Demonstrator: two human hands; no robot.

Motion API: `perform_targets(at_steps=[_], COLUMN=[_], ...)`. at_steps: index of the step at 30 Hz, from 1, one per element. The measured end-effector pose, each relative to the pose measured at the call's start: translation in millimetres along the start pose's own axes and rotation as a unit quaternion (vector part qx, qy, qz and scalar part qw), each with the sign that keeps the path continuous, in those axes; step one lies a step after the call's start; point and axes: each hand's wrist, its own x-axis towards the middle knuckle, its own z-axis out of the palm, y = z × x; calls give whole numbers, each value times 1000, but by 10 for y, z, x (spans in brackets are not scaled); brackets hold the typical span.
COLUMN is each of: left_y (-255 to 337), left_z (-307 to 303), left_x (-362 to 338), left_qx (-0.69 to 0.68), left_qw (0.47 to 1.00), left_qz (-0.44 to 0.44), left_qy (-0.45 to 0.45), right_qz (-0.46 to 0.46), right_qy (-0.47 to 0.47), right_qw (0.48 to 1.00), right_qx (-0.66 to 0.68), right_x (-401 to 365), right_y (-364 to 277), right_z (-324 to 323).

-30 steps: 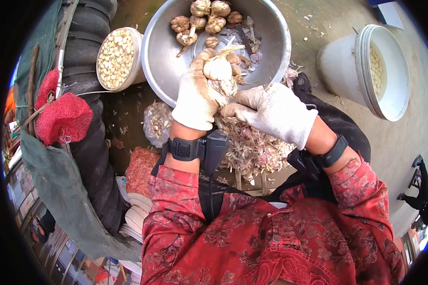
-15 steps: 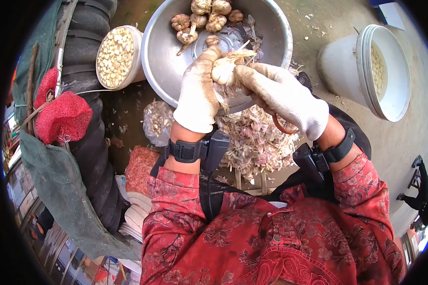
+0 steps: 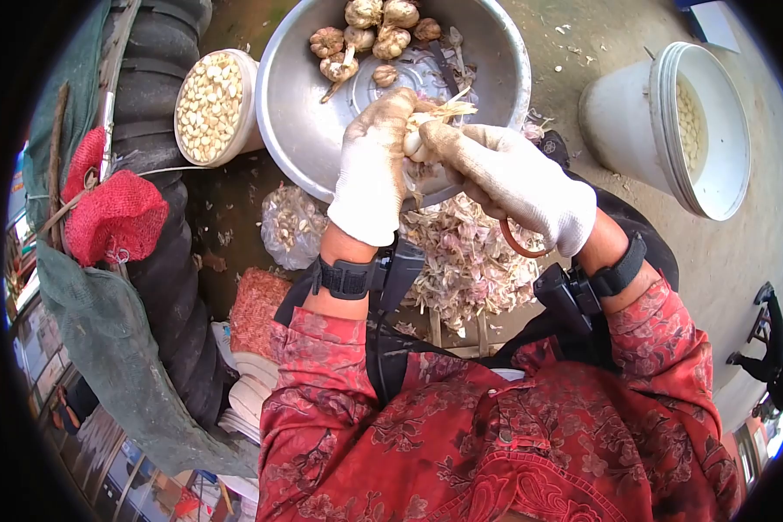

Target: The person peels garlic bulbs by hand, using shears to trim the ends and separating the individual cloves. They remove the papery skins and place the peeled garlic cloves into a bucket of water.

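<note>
The white-gloved left hand [image 3: 370,165] is curling around a pale, dry-stemmed garlic bulb [image 3: 413,144]; just beside, the white-gloved right hand [image 3: 535,183] is pinching it, apparently working it apart.

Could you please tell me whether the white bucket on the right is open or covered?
It is open: the white bucket has no lid across its mouth, and pale cloves show inside.

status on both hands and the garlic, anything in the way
Left hand and right hand both gripping one garlic bulb, partly hidden by fingers. Bulb over near side of metal basin. Nothing visibly blocking it.
</note>
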Motion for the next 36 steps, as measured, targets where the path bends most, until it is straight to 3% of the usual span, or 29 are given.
perform_targets(at_steps=[3, 5, 9, 12, 14, 15, 17, 19, 22, 24, 28, 31, 33, 34, 36], left_y=[25, 5, -59, -177, -176, -175, -193, -181, -140, -92, -77, -33, -19, -36, -17], left_z=[123, 113, 226, 45, 43, 43, -22, -64, -60, -40, -57, 26, 118, 125, 122], left_x=[-69, -60, -51, 33, 40, 45, 69, 67, 45, 26, 33, 14, -8, -33, -51], left_qx=[104, 89, 2, -1, -39, -77, -70, -64, -69, -96, -49, -13, 50, 69, 93], left_qw=[993, 994, 993, 996, 995, 993, 994, 995, 996, 994, 998, 999, 988, 988, 985], left_qz=[30, 32, 20, 29, 0, -29, -33, -37, -46, -55, -28, -21, 42, 80, 97], left_qy=[56, 60, 118, 90, 88, 87, 75, 63, 33, 5, 20, 42, 137, 115, 108], right_qz=[21, 52, 49, 64, -136, -136, -118, -149, -96, -228, -196, -162, -33, -66, -38], right_qy=[2, -49, -54, -1, 85, 86, 82, 71, 13, 47, 28, 1, 50, 54, 56], right_qw=[1000, 990, 985, 991, 987, 987, 979, 977, 968, 929, 935, 967, 967, 989, 995], right_qx=[17, 121, 154, 116, -18, -17, -145, -131, -231, -289, -293, -196, -246, -125, -79], right_x=[-60, -91, -52, 35, 160, 128, 37, 32, -24, 28, 25, 1, -91, 19, -33], right_y=[-60, -82, -6, 54, 242, 204, 105, 60, 32, 198, 190, 64, -220, -41, -100], right_z=[29, 20, 32, 75, 106, 113, 132, 136, 94, 141, 78, 35, 12, 18, 27])
